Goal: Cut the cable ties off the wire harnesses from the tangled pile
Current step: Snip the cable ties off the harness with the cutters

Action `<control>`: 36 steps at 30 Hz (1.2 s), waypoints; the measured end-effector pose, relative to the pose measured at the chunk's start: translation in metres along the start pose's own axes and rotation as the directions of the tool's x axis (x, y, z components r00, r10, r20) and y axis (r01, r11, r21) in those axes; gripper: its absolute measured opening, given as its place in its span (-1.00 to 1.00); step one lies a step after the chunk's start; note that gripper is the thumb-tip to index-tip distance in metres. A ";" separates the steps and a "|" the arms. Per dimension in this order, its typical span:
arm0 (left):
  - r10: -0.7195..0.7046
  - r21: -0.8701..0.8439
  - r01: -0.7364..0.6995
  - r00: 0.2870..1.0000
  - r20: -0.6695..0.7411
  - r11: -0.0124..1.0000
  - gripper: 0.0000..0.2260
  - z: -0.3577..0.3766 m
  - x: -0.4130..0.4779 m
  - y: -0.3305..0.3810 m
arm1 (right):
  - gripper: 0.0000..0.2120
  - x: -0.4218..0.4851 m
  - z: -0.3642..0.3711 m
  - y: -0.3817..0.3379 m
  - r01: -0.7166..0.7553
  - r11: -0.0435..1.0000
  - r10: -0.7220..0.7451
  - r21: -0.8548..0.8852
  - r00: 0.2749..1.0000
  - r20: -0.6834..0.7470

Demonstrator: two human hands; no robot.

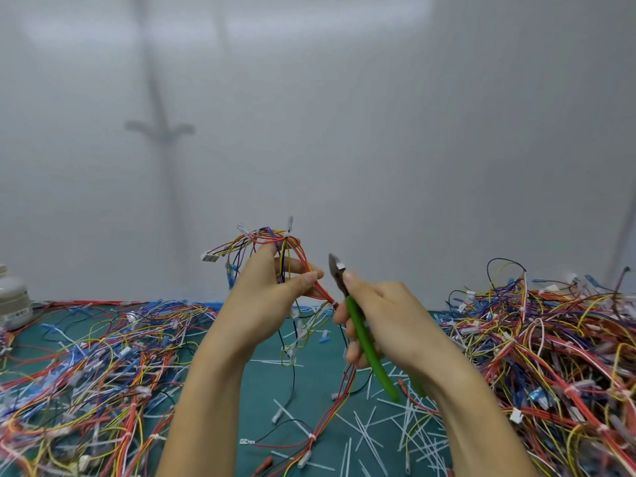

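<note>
My left hand (265, 297) holds a wire harness (275, 242) of red, yellow, blue and black wires up above the table, fingers curled round the bundle. A white cable tie (333, 302) wraps the red wires just right of my left fingertips. My right hand (378, 318) grips green-handled cutters (364, 342), whose grey jaws (335, 268) point upward beside the harness, a little above and right of that tie. The rest of the harness hangs down to the mat, with another white tie (312, 437) lower on it.
Tangled piles of coloured harnesses lie on the left (96, 366) and on the right (550, 346) of the green mat (275, 390). Several cut white tie strips (375, 438) litter the mat between them. A white container (13, 301) stands at the far left. A grey wall is behind.
</note>
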State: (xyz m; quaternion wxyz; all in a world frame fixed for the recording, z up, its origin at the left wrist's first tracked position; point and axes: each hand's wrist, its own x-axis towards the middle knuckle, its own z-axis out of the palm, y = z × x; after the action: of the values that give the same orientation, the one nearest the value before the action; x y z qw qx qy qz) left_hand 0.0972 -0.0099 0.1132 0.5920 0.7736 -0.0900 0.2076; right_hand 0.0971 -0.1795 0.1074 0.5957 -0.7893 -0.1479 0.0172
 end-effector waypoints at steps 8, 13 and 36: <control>0.017 -0.195 -0.023 0.999 -0.035 0.981 -0.77 -0.003 0.000 0.006 | -0.79 -0.001 -0.007 0.000 0.147 0.971 -0.179 -0.186 0.969 -0.172; 0.027 -0.308 -0.048 0.997 -0.073 0.950 -0.78 0.000 -0.001 0.010 | -0.86 0.002 0.002 -0.001 0.200 0.953 -0.241 -0.226 0.955 -0.170; -0.143 -0.318 0.181 0.980 0.139 0.931 -0.66 -0.011 -0.006 0.007 | -0.88 -0.003 -0.009 -0.005 0.238 0.926 -0.158 0.294 0.949 -0.273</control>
State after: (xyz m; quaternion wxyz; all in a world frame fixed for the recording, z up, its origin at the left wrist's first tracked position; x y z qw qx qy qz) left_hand 0.0863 -0.0018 0.1194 0.7219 0.6791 -0.0925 0.0958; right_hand 0.0946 -0.1874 0.1147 0.7292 -0.6578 -0.1482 -0.1166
